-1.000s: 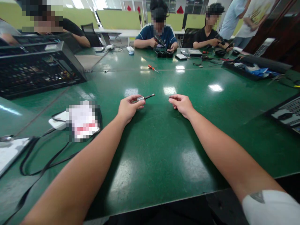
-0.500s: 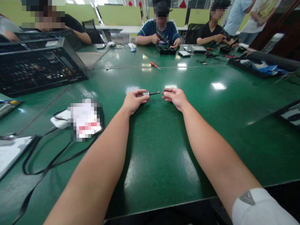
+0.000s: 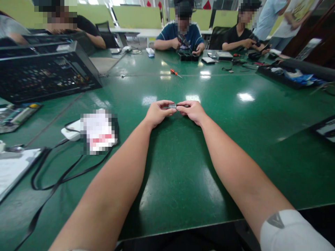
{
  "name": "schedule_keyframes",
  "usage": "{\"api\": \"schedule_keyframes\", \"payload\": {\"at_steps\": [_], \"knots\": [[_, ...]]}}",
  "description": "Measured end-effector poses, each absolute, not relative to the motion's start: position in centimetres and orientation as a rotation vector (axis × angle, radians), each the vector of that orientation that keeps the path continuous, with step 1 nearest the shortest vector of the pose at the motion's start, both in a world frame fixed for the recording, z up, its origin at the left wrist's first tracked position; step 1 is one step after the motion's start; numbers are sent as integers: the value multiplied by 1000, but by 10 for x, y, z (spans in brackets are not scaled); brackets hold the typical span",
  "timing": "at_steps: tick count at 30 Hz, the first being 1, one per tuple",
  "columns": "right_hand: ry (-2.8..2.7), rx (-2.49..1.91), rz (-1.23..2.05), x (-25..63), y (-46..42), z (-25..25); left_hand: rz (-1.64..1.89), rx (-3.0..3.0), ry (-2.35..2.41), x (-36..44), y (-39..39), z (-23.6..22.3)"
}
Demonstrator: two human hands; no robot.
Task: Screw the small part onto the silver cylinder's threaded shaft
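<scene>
"Where was the metal tool (image 3: 172,106) held?"
"Over the table (image 3: 178,164), pinched by the left hand (image 3: 157,113) and right hand (image 3: 194,111). It was judged light, hard, slippery: best held by its fat part."

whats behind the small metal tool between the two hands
Past the metal tool is green table, with an orange screwdriver farther back. The left hand and right hand partly hide the tool; what lies behind their fingers cannot be seen.
</scene>
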State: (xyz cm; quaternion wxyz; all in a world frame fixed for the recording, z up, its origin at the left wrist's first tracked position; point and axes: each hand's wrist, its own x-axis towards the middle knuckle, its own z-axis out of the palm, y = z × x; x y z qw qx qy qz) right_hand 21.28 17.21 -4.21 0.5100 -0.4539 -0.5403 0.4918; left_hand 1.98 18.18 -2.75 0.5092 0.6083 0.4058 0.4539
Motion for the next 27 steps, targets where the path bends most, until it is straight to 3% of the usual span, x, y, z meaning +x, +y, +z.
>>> {"api": "schedule_keyframes", "payload": {"at_steps": [12, 20, 24, 27], "knots": [[-1079, -1069, 1294, 221, 158, -34, 1140, 1409, 973, 27, 166, -23], [-1122, -1070, 1324, 245, 63, -32, 769, 1509, 950, 11, 51, -19], [-1591, -864, 1721, 255, 13, -13, 747, 1938, 609, 4, -2, -9], [-1990, -716, 1840, 257, -3, 3, 892, 2237, 349, 4, -16, 0]]}}
